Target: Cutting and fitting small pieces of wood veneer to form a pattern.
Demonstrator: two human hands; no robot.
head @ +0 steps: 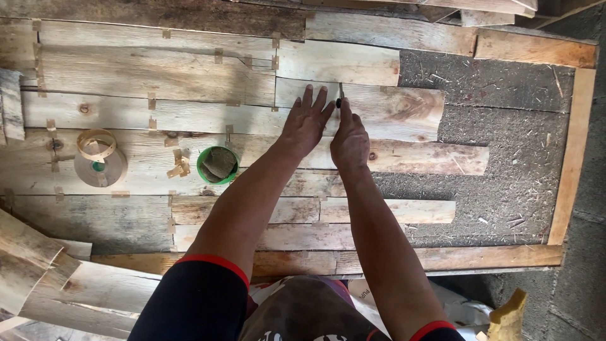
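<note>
Pressing flat, my left hand (305,124) spreads its fingers on the thin wood sheet (379,107) near the top middle. My right hand (349,140) pinches a small knife (340,96). This wood looks light and crackable, so I hold it flat.

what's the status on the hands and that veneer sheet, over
Left hand flat on the veneer strip, fingers spread. Right hand gripping a small dark cutting tool against it. Green cup and tape roll sit off left, clear.

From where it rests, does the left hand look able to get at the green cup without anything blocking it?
Probably yes. The left hand lies flat on the wood strips, and the green cup stands just beside its forearm with only bare wood between; the tape roll lies farther off.
</note>
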